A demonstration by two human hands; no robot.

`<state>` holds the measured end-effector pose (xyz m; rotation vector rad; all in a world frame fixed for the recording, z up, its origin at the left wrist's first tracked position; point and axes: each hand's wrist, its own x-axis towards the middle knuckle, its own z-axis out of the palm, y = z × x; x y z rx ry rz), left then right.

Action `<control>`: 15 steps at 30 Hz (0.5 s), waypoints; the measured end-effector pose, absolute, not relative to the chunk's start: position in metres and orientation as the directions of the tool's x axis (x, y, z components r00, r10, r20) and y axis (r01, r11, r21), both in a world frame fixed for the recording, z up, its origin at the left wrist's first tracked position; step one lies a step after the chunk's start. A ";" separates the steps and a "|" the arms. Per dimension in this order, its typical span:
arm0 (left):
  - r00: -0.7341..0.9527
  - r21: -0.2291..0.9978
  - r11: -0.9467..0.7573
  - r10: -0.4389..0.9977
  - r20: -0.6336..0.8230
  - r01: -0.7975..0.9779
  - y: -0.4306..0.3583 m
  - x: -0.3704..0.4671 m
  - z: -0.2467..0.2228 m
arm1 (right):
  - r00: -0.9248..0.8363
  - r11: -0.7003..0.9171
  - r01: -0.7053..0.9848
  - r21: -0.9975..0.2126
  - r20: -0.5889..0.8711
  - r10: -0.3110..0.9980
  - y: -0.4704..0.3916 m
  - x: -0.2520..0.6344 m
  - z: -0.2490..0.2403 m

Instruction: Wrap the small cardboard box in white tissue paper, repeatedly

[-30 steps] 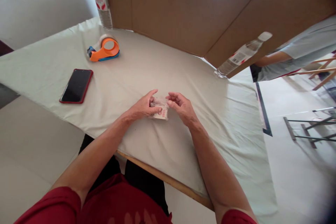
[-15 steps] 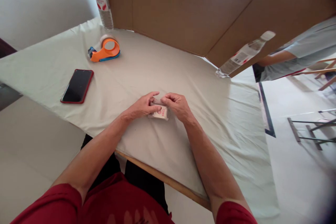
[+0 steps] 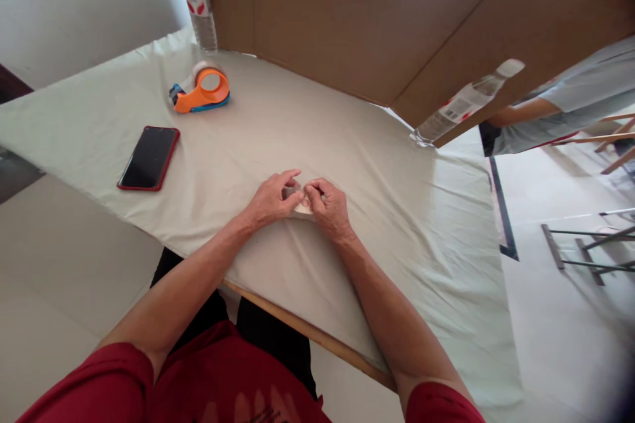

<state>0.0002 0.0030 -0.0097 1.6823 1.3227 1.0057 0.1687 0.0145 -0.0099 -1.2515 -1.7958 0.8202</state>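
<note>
A small white box, which looks to be in clear plastic, lies on the cloth between my hands, mostly covered by my fingers. My left hand holds it from the left side, thumb across the top and index finger stretched out beyond it. Over the box's right end, my right hand is closed in a pinch, thumb against index finger. What is between those fingertips is too small to make out. The fingertips of both hands nearly meet above the box.
A phone in a red case and an orange tape dispenser lie on the cloth-covered table at left. Water bottles stand against a tall cardboard panel. Beyond it, at right, a person's arm shows.
My right hand has moved in over the box and now hides more of it, including most of its red print. My left hand still holds the box; its thumb has shifted slightly.
</note>
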 end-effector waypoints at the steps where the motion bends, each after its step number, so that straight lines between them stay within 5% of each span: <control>1: 0.145 0.907 -0.173 0.981 0.126 0.383 0.003 -0.001 -0.010 | -0.194 0.280 0.433 -0.857 0.215 0.957 0.015 0.169 -0.011; 10: 0.214 0.975 -0.045 0.977 -0.003 0.219 0.006 -0.003 -0.010 | -0.258 0.210 0.405 -0.890 0.109 0.960 0.022 0.179 0.003; 15: 0.239 0.986 -0.015 0.971 -0.025 0.167 0.005 -0.003 -0.007 | -0.431 0.357 0.453 -0.817 0.150 0.890 0.024 0.188 0.021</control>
